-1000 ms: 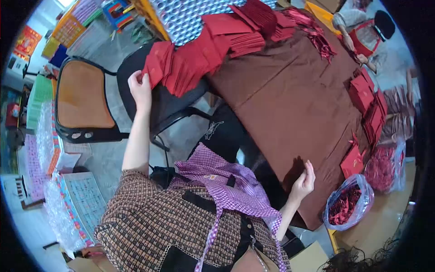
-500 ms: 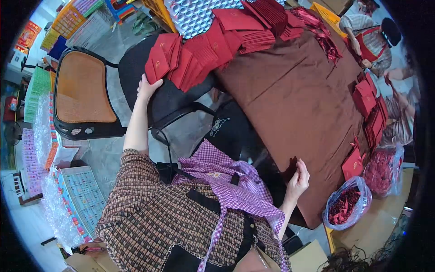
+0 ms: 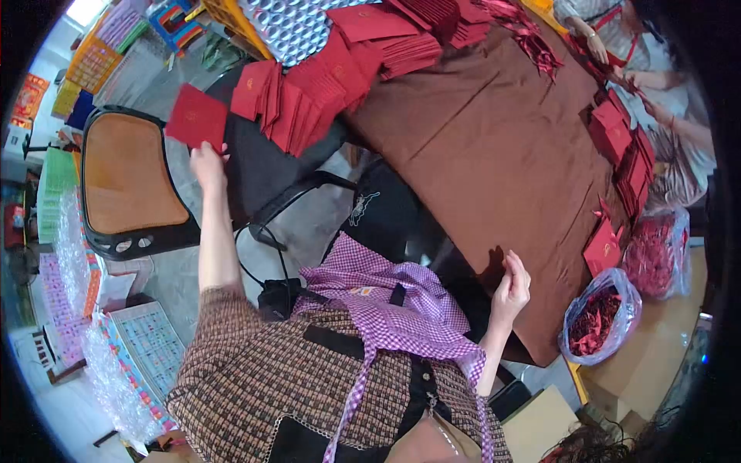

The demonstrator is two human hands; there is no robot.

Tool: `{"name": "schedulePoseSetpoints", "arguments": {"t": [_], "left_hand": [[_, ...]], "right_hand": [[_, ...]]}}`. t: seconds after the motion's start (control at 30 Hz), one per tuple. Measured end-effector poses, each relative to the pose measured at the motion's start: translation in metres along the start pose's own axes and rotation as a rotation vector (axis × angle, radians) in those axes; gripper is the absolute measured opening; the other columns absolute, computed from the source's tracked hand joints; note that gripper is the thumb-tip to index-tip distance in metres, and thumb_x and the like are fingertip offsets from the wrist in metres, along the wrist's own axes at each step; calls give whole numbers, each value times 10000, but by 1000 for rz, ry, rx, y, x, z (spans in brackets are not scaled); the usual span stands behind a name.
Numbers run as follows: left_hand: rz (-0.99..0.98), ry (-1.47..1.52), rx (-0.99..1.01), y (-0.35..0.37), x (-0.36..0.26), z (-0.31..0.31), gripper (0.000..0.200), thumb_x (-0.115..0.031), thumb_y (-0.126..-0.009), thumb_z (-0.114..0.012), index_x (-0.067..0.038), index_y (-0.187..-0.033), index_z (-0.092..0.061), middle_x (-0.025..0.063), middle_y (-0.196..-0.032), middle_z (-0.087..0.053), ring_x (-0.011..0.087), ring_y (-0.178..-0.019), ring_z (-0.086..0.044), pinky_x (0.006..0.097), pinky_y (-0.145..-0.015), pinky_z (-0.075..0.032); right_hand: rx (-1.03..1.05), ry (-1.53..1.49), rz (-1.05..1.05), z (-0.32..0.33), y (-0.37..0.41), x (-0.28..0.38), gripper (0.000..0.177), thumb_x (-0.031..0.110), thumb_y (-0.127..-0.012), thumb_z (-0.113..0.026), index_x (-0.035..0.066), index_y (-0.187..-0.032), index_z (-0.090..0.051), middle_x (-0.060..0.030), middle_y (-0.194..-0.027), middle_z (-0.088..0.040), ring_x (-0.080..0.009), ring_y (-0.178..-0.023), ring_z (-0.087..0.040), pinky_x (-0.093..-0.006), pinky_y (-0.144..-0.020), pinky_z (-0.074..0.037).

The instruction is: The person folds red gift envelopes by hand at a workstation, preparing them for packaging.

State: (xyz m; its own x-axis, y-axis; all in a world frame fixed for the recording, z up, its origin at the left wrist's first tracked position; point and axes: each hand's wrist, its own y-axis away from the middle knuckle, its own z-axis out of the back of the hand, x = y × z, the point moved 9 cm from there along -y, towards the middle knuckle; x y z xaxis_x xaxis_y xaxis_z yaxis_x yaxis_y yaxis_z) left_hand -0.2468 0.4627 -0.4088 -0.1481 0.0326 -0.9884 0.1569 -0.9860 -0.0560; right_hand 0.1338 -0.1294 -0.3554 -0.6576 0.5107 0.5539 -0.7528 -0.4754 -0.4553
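Card was pinched in the left hand, held just left of the pile on the black chair. The right hand was loosely curled, seemingly empty, at the near table edge. One card was judged taken; many were left piled.

A: Floor type?
B: Grey floor, smooth, visible between the furniture.
A: Furniture layout?
B: A long table under a brown cloth occupies the right and runs far. Just left of it stands a black office chair. Further left stands a black-framed chair with an orange seat.
A: Lighting?
B: Even and bright, with a bright patch at the far left.
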Motion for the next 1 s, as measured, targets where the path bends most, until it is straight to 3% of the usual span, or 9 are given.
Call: {"name": "schedulePoseSetpoints", "arguments": {"t": [0.1,0.17,0.3,0.4,0.53,0.7,0.83,0.9,1.0], "left_hand": [[36,502,443,87,-87,-47,360,-214,-999,-452,51,-1243,-450,192,-1136,-619,302,-900,-675,334,-606,-579],[178,724,753,160,-104,-96,378,-237,-996,-464,29,-1263,-436,181,-1147,-621,322,-919,-665,391,-686,-576],[634,793,1183,313,-90,-180,352,-263,-990,-482,-25,-1249,-486,143,-1132,-640,311,-961,-657,416,-764,-567],[817,761,1320,396,-86,-211,364,-264,-992,-482,-15,-1257,-480,151,-1140,-635,307,-983,-654,409,-773,-566],[834,598,1539,462,-86,-224,374,-260,-998,-475,1,-1267,-472,166,-1154,-623,290,-980,-656,401,-770,-564],[833,280,1505,461,-52,-233,370,-244,-981,-511,5,-1252,-479,134,-1088,-628,240,-916,-655,366,-748,-551],[390,284,1138,394,-61,-247,328,-172,-952,-563,-19,-1239,-519,70,-1076,-612,178,-934,-604,343,-814,-500],[12,155,1119,377,-90,-253,300,-139,-947,-567,-13,-1218,-540,53,-1075,-599,137,-935,-577,295,-830,-478],[-307,74,1203,386,-139,-264,234,-136,-940,-574,11,-1122,-585,67,-1089,-594,150,-969,-560,278,-859,-450]], "right_hand": [[-25,-385,-292,-10,4,-14,192,-19,-933,-514,-39,-1066,-652,-106,-1055,-684,-173,-941,-648,-293,-871,-505],[52,-712,-571,-31,-1,0,208,6,-935,-527,-44,-1106,-636,-104,-1014,-679,-169,-912,-661,-274,-849,-507],[252,-1045,-495,-66,-27,54,330,26,-941,-525,-62,-1259,-510,-168,-1163,-634,-215,-972,-654,-302,-858,-516],[295,-1243,-645,-76,-29,61,443,115,-961,-529,-51,-1357,-419,-166,-1186,-617,-208,-994,-632,-298,-812,-518],[127,-1218,-716,-62,-23,32,199,110,-933,-555,-19,-1077,-602,-52,-975,-656,-101,-831,-610,-248,-748,-498],[15,-1146,-716,-34,-15,-14,172,67,-910,-575,-32,-1042,-625,-54,-945,-676,-101,-848,-621,-247,-776,-499],[113,-885,-690,-1,-17,-41,194,46,-908,-557,-34,-1072,-622,-38,-973,-673,-90,-866,-614,-245,-802,-487],[244,-611,-632,12,-24,-41,210,45,-910,-555,-29,-1095,-619,-29,-981,-670,-92,-879,-615,-258,-807,-489],[134,-437,-381,43,-40,-17,219,44,-896,-565,-4,-1101,-627,-90,-956,-683,-175,-875,-645,-281,-806,-490]]}}
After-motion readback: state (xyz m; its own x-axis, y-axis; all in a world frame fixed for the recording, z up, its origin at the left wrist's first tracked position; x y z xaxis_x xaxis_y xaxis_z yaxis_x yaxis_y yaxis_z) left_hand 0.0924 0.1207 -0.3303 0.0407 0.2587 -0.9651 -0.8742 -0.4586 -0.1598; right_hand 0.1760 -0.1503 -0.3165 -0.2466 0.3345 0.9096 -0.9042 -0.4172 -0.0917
